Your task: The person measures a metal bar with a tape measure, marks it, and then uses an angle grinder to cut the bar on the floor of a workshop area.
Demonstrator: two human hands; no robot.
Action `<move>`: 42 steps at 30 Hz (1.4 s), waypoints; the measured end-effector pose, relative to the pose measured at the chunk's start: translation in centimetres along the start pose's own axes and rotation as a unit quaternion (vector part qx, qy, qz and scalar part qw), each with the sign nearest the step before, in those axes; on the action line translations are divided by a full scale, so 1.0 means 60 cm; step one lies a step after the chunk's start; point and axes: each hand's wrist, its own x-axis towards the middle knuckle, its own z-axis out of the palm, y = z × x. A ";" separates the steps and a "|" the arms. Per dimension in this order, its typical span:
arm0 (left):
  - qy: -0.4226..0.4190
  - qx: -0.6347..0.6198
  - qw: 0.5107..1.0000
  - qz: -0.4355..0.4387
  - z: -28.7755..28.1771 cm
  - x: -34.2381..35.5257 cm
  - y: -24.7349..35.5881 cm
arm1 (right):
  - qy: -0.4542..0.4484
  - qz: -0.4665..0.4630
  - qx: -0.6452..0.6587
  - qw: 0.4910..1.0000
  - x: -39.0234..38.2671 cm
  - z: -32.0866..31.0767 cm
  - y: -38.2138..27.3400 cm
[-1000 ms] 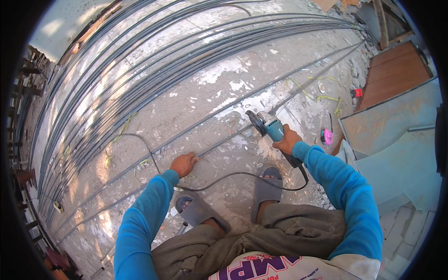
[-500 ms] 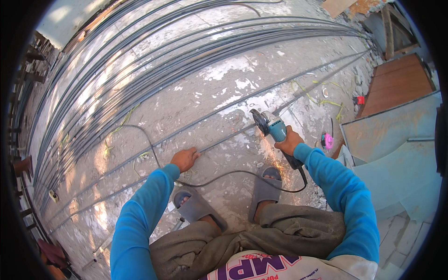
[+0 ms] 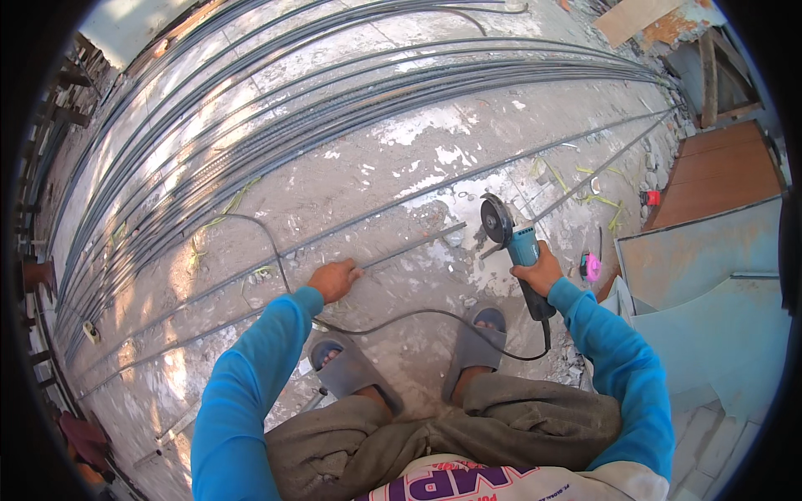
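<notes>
My right hand (image 3: pixel 539 268) is wrapped round the teal and black body of an angle grinder (image 3: pixel 525 247). Its disc, under a dark guard, is tilted up just off the ground. In my left hand (image 3: pixel 334 280) is a long steel rebar (image 3: pixel 413 245), gripped a little way from its free end. That end lies left of the grinder, with a gap between it and another rebar length (image 3: pixel 585 181) running to the far right. The grinder's black cord (image 3: pixel 418 311) loops past my sandalled feet.
A bundle of long rebars (image 3: pixel 292 125) stretches across the far floor, and a single bar (image 3: pixel 376 202) lies nearer. To the right are a pink tape measure (image 3: pixel 591 267), a red object (image 3: pixel 650 198), a brown board (image 3: pixel 718 175) and pale sheets (image 3: pixel 702 259). Yellow-green ties are scattered about.
The grinder has lifted off the rebar and moved right, and its sparks have stopped. The rebar is now in two parts with a gap. My left hand stays on its part.
</notes>
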 end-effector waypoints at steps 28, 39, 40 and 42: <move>0.223 0.042 0.974 0.027 -0.092 -0.069 -0.031 | 0.112 0.000 0.079 0.991 0.053 -0.057 0.010; 0.205 0.115 0.957 0.171 -0.038 0.125 0.207 | 0.128 0.067 0.154 0.977 0.060 -0.051 0.055; 0.203 0.116 0.957 0.173 -0.035 0.141 0.204 | 0.127 0.071 0.185 0.972 0.057 -0.054 0.060; 0.214 0.119 0.968 0.055 -0.034 0.169 0.190 | 0.135 0.067 0.193 0.970 0.049 -0.059 0.076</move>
